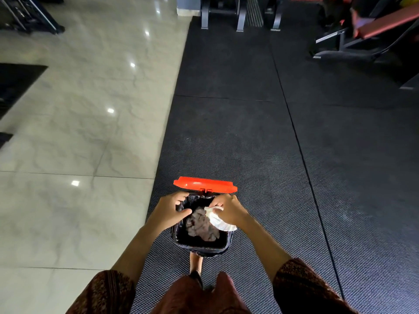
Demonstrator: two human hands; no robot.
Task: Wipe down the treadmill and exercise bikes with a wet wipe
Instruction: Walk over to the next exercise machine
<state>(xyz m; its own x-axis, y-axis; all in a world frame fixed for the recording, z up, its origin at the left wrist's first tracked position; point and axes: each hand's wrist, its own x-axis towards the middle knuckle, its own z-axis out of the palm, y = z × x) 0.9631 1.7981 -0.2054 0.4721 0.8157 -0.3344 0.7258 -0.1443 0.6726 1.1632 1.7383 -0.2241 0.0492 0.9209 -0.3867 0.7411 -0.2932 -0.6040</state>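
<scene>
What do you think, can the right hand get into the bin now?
Probably yes. The red lid stands open, and the right hand, gripping the wipe, is over the bin; the left hand only holds its rim.

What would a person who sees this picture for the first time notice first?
The bright red lid, standing open at the far edge of a small black bin low in the middle, catches the eye first. Over its opening the right hand grips a crumpled white wipe, and the left hand holds the left rim. Glossy pale tiles on the left contrast with the dark rubber mat under the bin.
</scene>
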